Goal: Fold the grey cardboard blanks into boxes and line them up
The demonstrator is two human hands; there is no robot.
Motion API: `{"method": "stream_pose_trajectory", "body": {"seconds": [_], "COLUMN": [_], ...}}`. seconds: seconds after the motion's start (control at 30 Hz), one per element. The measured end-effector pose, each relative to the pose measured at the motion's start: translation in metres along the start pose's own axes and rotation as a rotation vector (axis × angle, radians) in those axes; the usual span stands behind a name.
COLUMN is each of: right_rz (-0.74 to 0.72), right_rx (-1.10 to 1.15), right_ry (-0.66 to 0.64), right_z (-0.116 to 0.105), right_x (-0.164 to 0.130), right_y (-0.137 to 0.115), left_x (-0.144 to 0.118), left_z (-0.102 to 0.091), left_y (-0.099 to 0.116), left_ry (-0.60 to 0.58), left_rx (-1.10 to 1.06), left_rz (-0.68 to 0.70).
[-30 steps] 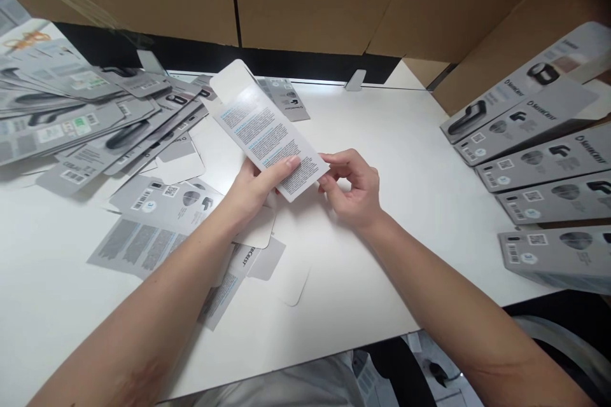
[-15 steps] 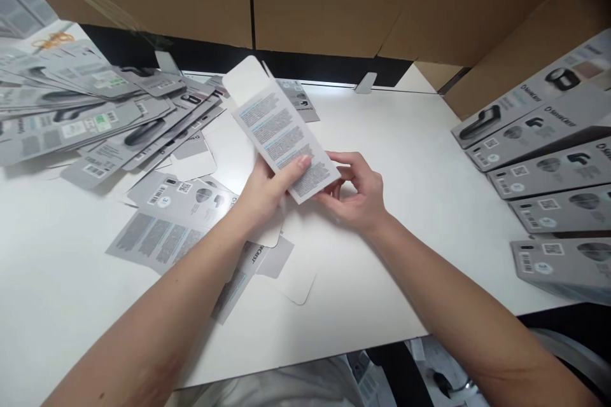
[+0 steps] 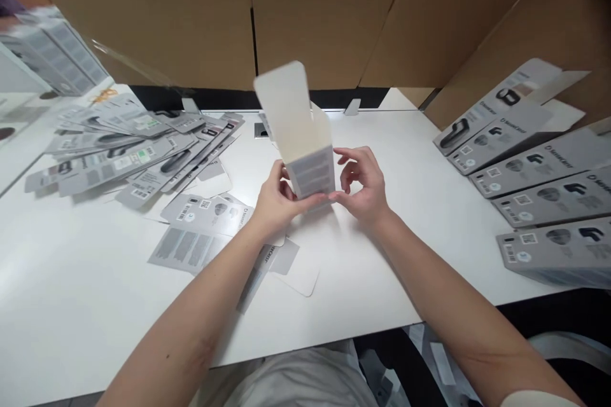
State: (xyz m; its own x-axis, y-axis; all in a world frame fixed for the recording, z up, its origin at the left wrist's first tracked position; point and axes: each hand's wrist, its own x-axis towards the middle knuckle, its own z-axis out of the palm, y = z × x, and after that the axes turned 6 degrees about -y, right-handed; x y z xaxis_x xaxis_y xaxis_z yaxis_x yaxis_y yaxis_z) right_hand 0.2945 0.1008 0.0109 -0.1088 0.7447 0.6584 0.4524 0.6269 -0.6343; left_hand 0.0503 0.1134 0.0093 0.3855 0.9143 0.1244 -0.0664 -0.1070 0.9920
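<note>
The brand name "SilverCrest" can be made out, small and slanted, on the grey folded boxes (image 3: 539, 165) stacked along the right edge of the desk (image 3: 95, 305). On a flat carton (image 3: 260, 267) lying near the desk's front edge only the ending "CREST" reads. The print, barcodes and QR marks elsewhere are too small or blurred to read.
</note>
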Motion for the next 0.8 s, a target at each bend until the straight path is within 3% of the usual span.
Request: {"method": "stream_pose_trajectory", "body": {"seconds": [0.17,0.3,0.4,0.6,0.7,0.8], "right_rz": [0.168,0.325,0.494,0.760,0.786,0.861], "right_rx": [0.148,0.080,-0.036,-0.268,-0.435,-0.542], "right_ry": [-0.219,-0.201,-0.067,0.552,0.703,0.794], "right_z": [-0.007,-0.028,-0.062,-0.153,-0.189,-0.214], "right_x": [0.011,0.000,-0.035,-0.141,-0.174,-0.187], "right_y": [-0.010,-0.032,-0.049,-0.080,-0.096,-0.105], "left_x": [0.000,0.000,0.000,0.003,0.004,0.004], "left_z": [-0.005,-0.004,-0.001,0.004,0.003,0.002], "left_y": [-0.002,-0.005,-0.008,-0.004,-0.002,-0.002], "left_ry": [-0.147,-0.177,-0.182,-0.158,-0.151,-0.151], "left_rx": [0.206,0.312,0.429,0.473,0.465,0.468], "left_rz": [-0.044,0.023,0.030,-0.024,-0.040,-0.050]}}
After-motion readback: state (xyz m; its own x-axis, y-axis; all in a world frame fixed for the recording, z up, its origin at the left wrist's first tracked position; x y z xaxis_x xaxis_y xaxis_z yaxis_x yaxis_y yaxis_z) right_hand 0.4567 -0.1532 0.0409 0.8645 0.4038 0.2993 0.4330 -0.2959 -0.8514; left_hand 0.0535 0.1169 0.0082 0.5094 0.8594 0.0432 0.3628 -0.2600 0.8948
